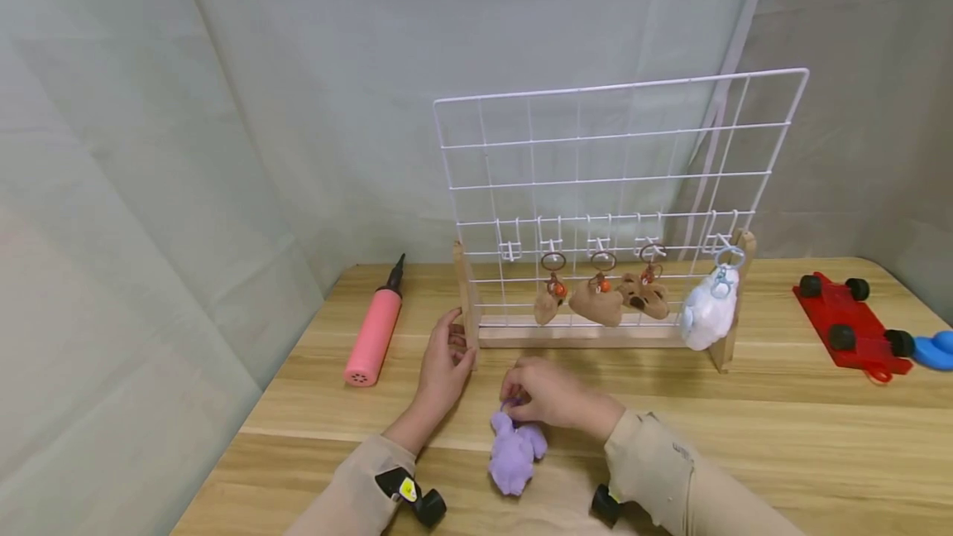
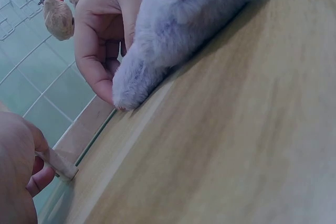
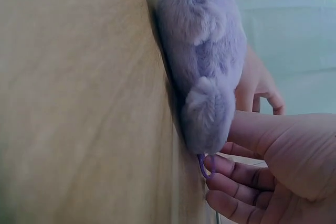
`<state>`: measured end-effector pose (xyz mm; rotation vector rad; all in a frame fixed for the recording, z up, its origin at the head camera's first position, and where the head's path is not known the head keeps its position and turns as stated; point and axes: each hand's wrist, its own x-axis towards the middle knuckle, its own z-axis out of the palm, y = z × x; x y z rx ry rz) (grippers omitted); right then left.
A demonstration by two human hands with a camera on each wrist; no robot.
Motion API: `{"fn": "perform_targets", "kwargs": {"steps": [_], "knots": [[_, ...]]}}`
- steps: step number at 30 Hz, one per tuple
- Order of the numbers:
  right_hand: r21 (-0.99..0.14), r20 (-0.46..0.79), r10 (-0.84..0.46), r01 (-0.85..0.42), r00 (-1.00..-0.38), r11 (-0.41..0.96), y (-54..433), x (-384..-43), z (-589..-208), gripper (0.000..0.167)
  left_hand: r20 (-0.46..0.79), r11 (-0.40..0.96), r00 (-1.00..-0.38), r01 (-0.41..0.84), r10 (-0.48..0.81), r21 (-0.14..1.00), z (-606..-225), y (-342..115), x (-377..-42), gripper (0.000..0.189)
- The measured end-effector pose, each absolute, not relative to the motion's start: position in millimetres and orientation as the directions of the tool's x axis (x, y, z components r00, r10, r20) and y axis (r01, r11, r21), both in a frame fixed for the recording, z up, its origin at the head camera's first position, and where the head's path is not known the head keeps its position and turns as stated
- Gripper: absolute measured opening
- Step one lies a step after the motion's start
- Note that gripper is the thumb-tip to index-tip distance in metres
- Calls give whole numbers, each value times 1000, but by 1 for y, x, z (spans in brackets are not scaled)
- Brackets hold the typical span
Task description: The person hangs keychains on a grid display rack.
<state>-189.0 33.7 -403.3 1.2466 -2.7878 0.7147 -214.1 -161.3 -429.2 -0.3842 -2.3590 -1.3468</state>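
Observation:
A fluffy purple plush keychain (image 1: 512,457) lies on the wooden table in front of me. My right hand (image 1: 554,395) pinches its purple ring (image 3: 206,169) between curled fingers at the far end of the plush. Behind it stands a white wire grid rack (image 1: 581,337) on a wooden base. My left hand (image 1: 442,366) grips the wooden foot at the rack's left end, thumb on the near side, as the left wrist view also shows. Three brown plush keychains (image 1: 596,304) and a white plush keychain (image 1: 711,308) hang from hooks on the grid.
A pink hand pump (image 1: 375,337) with a black nozzle lies left of the rack. To the right are a red toy car (image 1: 852,325) with black wheels and a blue object (image 1: 934,350). One white hook (image 1: 510,251) at the grid's left carries nothing. Pale curtains surround the table.

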Motion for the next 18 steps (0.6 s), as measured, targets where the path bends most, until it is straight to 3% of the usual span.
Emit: {"fn": "perform_targets", "kwargs": {"steps": [7, 18], "knots": [[-345, 187, -703, -716, -687, 608, 33, -186, -401, 11, 472, 496, -881, 429, 43, 755, -429, -162, -214, 61], [-407, 184, -689, -692, -701, 597, 33, -186, -402, 16, 471, 496, -881, 431, 50, 754, -429, -162, -213, 60]]}}
